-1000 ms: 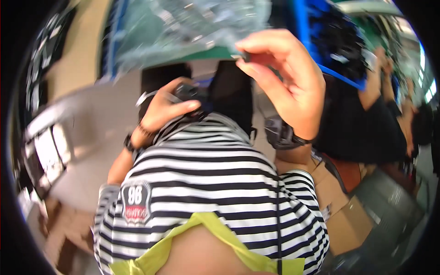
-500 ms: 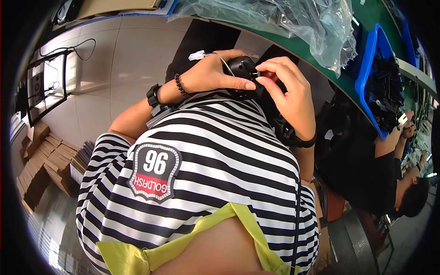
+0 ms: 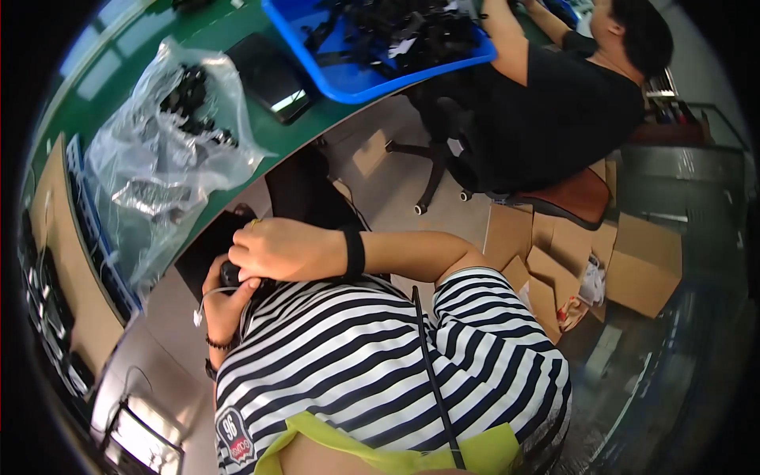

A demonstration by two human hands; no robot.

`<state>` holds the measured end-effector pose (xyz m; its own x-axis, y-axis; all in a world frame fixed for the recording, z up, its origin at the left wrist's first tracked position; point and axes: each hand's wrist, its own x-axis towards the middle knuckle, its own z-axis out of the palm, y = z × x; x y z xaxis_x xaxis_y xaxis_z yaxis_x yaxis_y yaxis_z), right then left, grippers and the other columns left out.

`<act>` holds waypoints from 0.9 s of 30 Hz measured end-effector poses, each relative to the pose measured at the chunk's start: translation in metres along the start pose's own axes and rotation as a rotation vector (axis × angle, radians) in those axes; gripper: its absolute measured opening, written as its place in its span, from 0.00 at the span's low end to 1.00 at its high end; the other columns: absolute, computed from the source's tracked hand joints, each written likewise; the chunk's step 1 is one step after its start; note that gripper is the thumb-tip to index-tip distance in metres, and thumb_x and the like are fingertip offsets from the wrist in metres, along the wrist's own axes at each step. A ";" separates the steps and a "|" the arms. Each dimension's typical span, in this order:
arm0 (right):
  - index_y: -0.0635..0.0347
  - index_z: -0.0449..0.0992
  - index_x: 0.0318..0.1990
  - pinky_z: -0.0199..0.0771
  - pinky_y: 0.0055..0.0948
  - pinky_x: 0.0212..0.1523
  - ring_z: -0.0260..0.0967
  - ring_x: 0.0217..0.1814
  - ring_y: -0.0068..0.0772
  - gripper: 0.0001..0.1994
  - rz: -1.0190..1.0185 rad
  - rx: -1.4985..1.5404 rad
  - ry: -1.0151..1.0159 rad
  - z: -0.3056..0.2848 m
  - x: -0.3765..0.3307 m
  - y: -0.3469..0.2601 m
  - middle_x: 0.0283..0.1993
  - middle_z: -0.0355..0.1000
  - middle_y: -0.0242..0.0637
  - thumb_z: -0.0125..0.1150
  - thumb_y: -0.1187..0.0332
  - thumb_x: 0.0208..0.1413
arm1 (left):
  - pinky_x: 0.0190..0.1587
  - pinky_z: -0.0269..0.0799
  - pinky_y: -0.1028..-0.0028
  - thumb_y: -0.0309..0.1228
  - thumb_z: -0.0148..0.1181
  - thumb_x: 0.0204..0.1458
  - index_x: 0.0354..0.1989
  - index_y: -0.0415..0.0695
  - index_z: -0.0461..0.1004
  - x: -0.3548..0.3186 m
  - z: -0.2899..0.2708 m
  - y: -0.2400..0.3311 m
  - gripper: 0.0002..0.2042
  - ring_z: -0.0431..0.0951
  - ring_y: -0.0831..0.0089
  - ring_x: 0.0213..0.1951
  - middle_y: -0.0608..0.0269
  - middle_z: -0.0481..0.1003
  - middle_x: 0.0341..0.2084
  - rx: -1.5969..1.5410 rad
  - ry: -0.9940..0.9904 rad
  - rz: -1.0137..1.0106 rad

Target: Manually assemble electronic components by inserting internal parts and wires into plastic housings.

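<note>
My left hand (image 3: 224, 310) is closed around a small rounded black device (image 3: 229, 274), held in front of my body below the table's edge. A thin white cable (image 3: 212, 292) loops over this hand and ends in a white plug (image 3: 198, 318). Across the top of the device lies my right hand (image 3: 289, 250), its fingers bent and drawn together against it. The back of that hand hides the fingertips, so whatever they pinch does not show. Most of the device is covered by both hands.
On the green table (image 3: 237, 170) lie a clear plastic bag (image 3: 150, 166) with black parts, a flat black device (image 3: 273, 75) and a blue tray (image 3: 348, 95) of black pieces. A co-worker (image 3: 538, 119) sits at the right on a wheeled chair, near open cardboard boxes (image 3: 645, 257).
The view has swung to the right, bringing the tray, co-worker and boxes further in. Both hands stay at the device; the right hand now covers more of it.
</note>
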<state>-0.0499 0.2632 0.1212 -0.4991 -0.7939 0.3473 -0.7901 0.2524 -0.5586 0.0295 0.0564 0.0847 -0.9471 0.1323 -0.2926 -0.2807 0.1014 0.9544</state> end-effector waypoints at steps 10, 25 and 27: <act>0.61 0.73 0.23 0.71 0.36 0.23 0.71 0.22 0.40 0.17 0.031 -0.205 0.014 0.013 -0.005 0.004 0.21 0.69 0.38 0.59 0.57 0.59 | 0.51 0.69 0.76 0.27 0.75 0.46 0.54 0.37 0.72 0.003 0.004 0.006 0.26 0.74 0.77 0.45 0.66 0.77 0.43 -0.062 -0.107 0.026; 0.66 0.69 0.38 0.75 0.42 0.28 0.75 0.28 0.48 0.13 0.040 0.062 0.096 0.014 0.002 0.005 0.29 0.71 0.45 0.57 0.62 0.63 | 0.49 0.69 0.76 0.29 0.75 0.49 0.53 0.38 0.73 0.007 -0.006 -0.002 0.24 0.73 0.77 0.42 0.66 0.77 0.41 0.012 0.039 0.057; 0.66 0.68 0.37 0.74 0.40 0.29 0.74 0.29 0.46 0.14 -0.001 0.158 0.025 0.012 -0.003 0.010 0.30 0.70 0.45 0.55 0.62 0.65 | 0.49 0.69 0.75 0.30 0.74 0.49 0.52 0.38 0.73 0.008 -0.011 -0.001 0.23 0.73 0.76 0.42 0.65 0.77 0.40 0.059 0.017 0.040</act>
<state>-0.0520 0.2620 0.1055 -0.5086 -0.7796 0.3655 -0.7259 0.1600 -0.6689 0.0202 0.0470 0.0815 -0.9599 0.1209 -0.2527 -0.2334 0.1540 0.9601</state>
